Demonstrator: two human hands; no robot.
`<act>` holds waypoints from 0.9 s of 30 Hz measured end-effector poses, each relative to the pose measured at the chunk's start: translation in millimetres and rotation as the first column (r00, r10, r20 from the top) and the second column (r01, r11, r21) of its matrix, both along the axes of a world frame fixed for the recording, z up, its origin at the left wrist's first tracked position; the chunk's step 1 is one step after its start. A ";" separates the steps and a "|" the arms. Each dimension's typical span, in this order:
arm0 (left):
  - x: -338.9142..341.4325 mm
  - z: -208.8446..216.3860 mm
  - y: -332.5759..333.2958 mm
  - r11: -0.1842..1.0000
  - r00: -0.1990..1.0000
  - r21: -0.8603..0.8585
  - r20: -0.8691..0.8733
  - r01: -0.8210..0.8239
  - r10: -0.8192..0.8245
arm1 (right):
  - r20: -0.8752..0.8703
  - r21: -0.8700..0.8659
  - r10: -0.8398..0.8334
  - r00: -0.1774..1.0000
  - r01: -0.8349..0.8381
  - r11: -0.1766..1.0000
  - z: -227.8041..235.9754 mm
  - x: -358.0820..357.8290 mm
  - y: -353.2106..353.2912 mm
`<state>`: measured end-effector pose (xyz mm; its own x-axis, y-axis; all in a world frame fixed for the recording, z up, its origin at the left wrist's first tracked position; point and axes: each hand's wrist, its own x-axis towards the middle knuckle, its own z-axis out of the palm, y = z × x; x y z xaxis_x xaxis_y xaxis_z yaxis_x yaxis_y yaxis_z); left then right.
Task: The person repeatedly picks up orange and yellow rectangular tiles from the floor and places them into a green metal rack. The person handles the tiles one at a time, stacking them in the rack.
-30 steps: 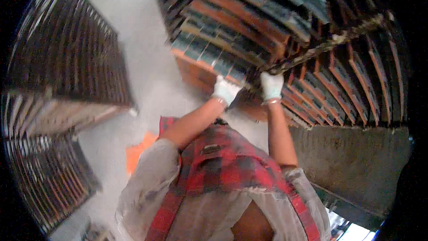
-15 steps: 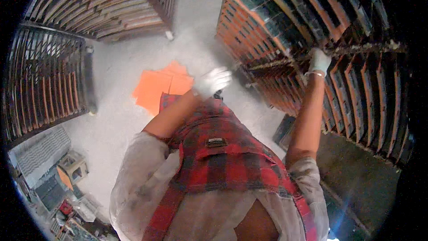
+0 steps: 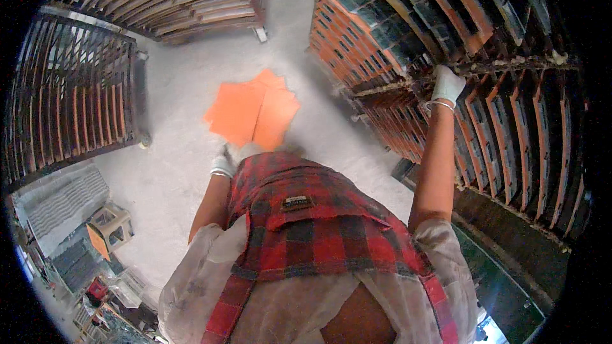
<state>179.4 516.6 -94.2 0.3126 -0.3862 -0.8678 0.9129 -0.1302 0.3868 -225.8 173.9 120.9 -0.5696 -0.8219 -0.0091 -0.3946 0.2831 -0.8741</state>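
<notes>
My right hand (image 3: 449,84), in a white glove, is closed on the rusty, crusted frame (image 3: 491,67) of a tall rack at the right. Tiers of dark and orange slabs (image 3: 363,51) fill that rack above and below the bar. My left hand (image 3: 223,164), also gloved in white, hangs low beside my red and black checked apron (image 3: 306,216). Its fingers are blurred and partly hidden, so I cannot tell whether they hold anything. Just beyond it, several flat orange sheets (image 3: 252,108) lie fanned out and overlapping on the pale floor.
Another slatted rack (image 3: 178,0) stands at the far left, and a darker rack (image 3: 70,95) with orange pieces stands nearer on the left. At the lower left are grey corrugated sheets (image 3: 67,200), a small beige stool (image 3: 111,229) and assorted clutter (image 3: 108,296).
My left hand has swung from in front of the apron to its left side. My right hand stays at the rack frame. The orange sheets now appear slightly farther right.
</notes>
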 end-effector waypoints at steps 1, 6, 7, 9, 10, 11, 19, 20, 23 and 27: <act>-5.0 3.3 -5.5 1.000 1.000 -0.027 -0.008 0.013 -0.013 | 0.022 -0.028 0.027 0.999 -0.026 0.999 3.8 3.3 2.8; -14.5 50.4 -8.6 0.988 0.994 -0.116 0.033 0.106 -0.103 | -0.311 -0.074 0.190 0.931 -0.223 0.972 -37.5 -41.9 -18.2; -1.6 57.5 1.1 0.986 0.995 -0.133 0.039 0.096 -0.091 | -0.295 -0.103 0.218 0.930 -0.258 0.961 -39.3 -34.1 -17.2; 22.2 62.0 26.7 0.990 0.998 -0.133 0.024 0.053 -0.050 | -0.311 -0.087 0.214 0.926 -0.252 0.964 -35.9 -22.4 -18.7; 33.3 60.0 42.8 0.993 1.000 -0.115 -0.002 0.028 -0.029 | -0.378 -0.114 0.216 0.900 -0.277 0.954 -43.0 -31.0 -21.8; 46.5 55.8 56.9 0.995 1.000 -0.096 -0.014 0.019 -0.021 | -0.443 -0.140 0.210 0.871 -0.299 0.944 -50.2 -38.6 -24.2; 144.7 -15.4 136.4 0.997 0.984 -0.072 -0.173 0.032 -0.044 | -0.848 0.461 0.482 0.221 -0.144 0.876 -31.5 -98.1 -13.9; 150.1 -18.1 125.3 0.996 0.989 -0.044 -0.125 0.078 -0.083 | -0.853 0.518 0.521 0.029 -0.067 0.853 -14.6 -80.0 -1.8; 182.8 -51.6 107.9 0.984 0.982 0.028 -0.077 0.174 -0.171 | -0.736 0.376 0.318 0.598 -0.030 0.926 28.1 -0.1 38.6; 222.2 -101.2 70.0 0.911 0.916 0.175 0.088 0.373 -0.392 | -0.297 -0.002 0.024 0.955 -0.026 1.000 -19.9 76.5 100.1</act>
